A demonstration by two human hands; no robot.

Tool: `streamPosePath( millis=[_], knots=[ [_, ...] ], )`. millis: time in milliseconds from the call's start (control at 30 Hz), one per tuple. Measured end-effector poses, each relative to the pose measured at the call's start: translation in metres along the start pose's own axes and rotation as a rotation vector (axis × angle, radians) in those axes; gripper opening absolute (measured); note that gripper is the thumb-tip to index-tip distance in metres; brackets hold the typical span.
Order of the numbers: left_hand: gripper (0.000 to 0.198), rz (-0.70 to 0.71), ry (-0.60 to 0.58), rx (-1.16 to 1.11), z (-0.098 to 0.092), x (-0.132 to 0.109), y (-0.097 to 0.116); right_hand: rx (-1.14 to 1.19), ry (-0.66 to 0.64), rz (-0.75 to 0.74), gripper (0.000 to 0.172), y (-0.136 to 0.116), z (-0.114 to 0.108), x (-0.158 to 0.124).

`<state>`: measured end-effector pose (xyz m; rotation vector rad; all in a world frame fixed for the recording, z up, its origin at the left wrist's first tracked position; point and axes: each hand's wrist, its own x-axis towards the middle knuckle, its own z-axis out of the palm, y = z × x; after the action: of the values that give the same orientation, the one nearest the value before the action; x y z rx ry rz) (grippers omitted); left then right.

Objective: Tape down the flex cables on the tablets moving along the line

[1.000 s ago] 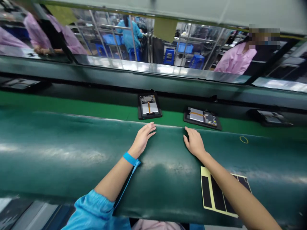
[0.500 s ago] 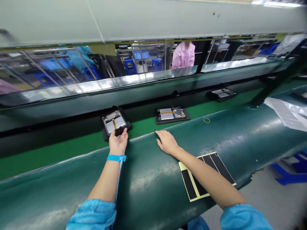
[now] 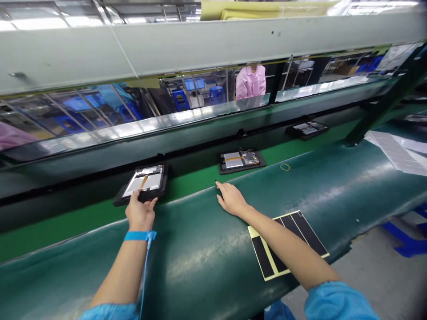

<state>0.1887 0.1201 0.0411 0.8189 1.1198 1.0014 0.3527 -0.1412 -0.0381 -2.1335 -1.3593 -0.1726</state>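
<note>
My left hand [image 3: 140, 214], with a blue wrist strap, is closed on the near edge of an opened tablet [image 3: 145, 181] in a black holder. Its thumb is on top and its fingers partly hidden below; the tablet looks tilted. Silver battery panels and an orange ribbon cable show inside. My right hand [image 3: 231, 198] rests at the worktop's back edge, its fingers stretched and thumb apart. A tiny dark bit shows at its index fingertip, too small to name. Beyond it lies a second opened tablet [image 3: 242, 161] on the green belt [image 3: 200, 178].
A third opened tablet [image 3: 308, 129] sits farther right on the belt. Under my right forearm is a sheet of black adhesive pieces [image 3: 308, 231]. A yellow ring [image 3: 285, 167], white papers [image 3: 396, 149] and a dark green post [image 3: 383, 98] are to the right. Across stands a person in pink [image 3: 251, 82].
My left hand has moved left and slightly nearer me, taking the tablet along and turning it. My right hand has stayed nearly still. The camera view has tipped up somewhat.
</note>
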Motion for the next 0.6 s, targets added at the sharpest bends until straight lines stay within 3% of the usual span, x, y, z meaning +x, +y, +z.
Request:
streamPosePath(
  millis=[200, 333, 433, 600],
  knots=[
    [0.011, 0.050, -0.094, 0.014, -0.064, -0.029, 0.003, 0.100, 0.096, 0.045, 0.058, 0.008, 0.003, -0.001],
    [0.022, -0.010, -0.463, 0.375, -0.099, -0.050, -0.006, 0.180, 0.216, 0.142, 0.061, 0.020, 0.003, -0.001],
    [0.031, -0.024, -0.621, 0.531, -0.108, -0.063, -0.017, 0.225, 0.275, 0.197, 0.060, 0.026, 0.003, -0.002],
    [0.033, 0.193, -0.648, 0.702, -0.103, -0.068, -0.034, 0.260, 0.301, 0.209, 0.058, 0.029, 0.002, -0.004]
  ],
)
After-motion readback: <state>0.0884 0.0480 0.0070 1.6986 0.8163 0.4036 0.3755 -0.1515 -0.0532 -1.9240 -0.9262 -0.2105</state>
